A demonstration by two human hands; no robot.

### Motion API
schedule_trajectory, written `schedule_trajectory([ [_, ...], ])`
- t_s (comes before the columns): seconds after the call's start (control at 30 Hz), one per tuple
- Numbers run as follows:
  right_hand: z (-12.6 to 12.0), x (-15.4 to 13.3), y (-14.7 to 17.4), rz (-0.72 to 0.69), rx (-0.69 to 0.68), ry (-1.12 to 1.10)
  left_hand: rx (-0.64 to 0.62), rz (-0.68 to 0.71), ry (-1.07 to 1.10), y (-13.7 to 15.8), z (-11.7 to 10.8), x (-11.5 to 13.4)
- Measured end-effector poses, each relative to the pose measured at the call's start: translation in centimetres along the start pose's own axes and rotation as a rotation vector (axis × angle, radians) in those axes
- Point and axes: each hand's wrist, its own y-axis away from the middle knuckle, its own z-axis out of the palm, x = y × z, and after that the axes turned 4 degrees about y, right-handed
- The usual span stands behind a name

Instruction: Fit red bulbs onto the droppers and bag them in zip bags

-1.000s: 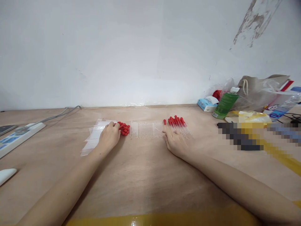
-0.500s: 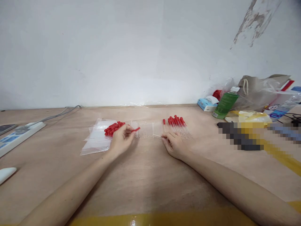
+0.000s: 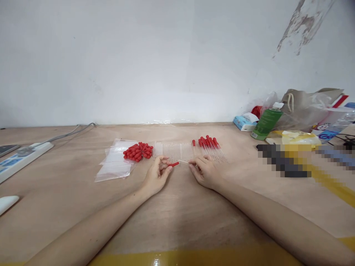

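Between thumb and fingers my left hand (image 3: 158,175) pinches a red rubber dropper bulb (image 3: 174,164), its end pointing right. My right hand (image 3: 205,171) is closed on a clear glass dropper tube (image 3: 183,162); the tube's end lies close to the bulb's tip, and I cannot tell if they touch. Behind the hands is a row of loose clear tubes (image 3: 173,150). A heap of red bulbs (image 3: 138,152) sits to the left, partly on clear plastic bags (image 3: 115,164). Right of the row lie several droppers (image 3: 209,144) with red bulbs fitted on their tubes.
A power strip (image 3: 24,157) with a grey cable lies at the left. On the right stand a tissue pack (image 3: 244,122), a green bottle (image 3: 266,122) and a beige bag (image 3: 307,101). Yellow tape (image 3: 133,259) runs along the near edge. A wall (image 3: 138,66) rises behind.
My left hand has moved right and nearer with the red bulb, away from the heap, bringing it close to the tube's end. My right hand has barely moved.
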Motion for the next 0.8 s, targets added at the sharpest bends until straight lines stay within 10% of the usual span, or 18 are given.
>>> schedule_trajectory([
  [0.8, -0.18, -0.15, 0.06, -0.095, -0.104, -0.081, -0.048, 0.132, -0.279, -0.08, -0.32, 0.32],
])
